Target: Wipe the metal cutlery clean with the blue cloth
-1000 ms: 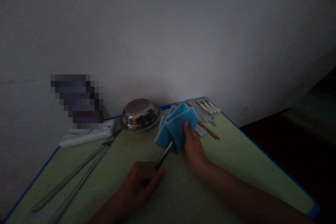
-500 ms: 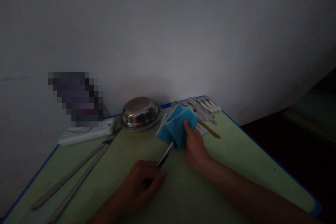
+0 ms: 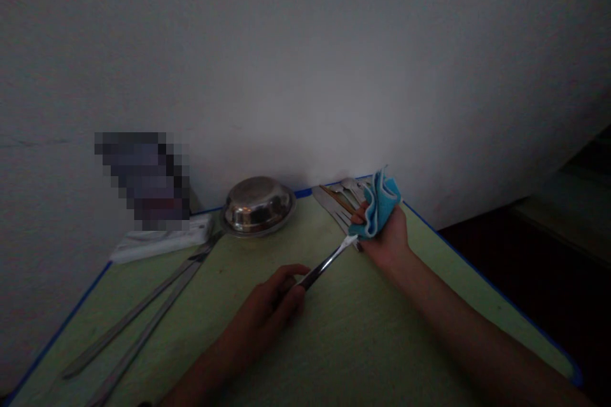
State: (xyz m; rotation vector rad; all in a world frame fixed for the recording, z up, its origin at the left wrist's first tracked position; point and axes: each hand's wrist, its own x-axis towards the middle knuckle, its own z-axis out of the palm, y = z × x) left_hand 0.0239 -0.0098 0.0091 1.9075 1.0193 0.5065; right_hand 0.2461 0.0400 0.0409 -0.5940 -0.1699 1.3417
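Note:
My left hand [image 3: 279, 296] is closed round the handle of a metal utensil [image 3: 327, 262] that slants up to the right over the green table [image 3: 334, 343]. My right hand [image 3: 386, 238] grips a folded blue cloth [image 3: 379, 203] at the utensil's far end, which is tucked into the cloth. Just behind the right hand lies a pile of cutlery [image 3: 341, 197] with a brown stick among it.
A steel bowl [image 3: 258, 205] stands by the wall at the table's back edge. Long metal tongs [image 3: 138, 318] lie on the left, with a white packet [image 3: 160, 245] behind them. The table has a blue rim; a dark drop is to the right.
The right hand with the blue cloth has slid right along the utensil toward its tip. The left hand has turned the utensil to point further right.

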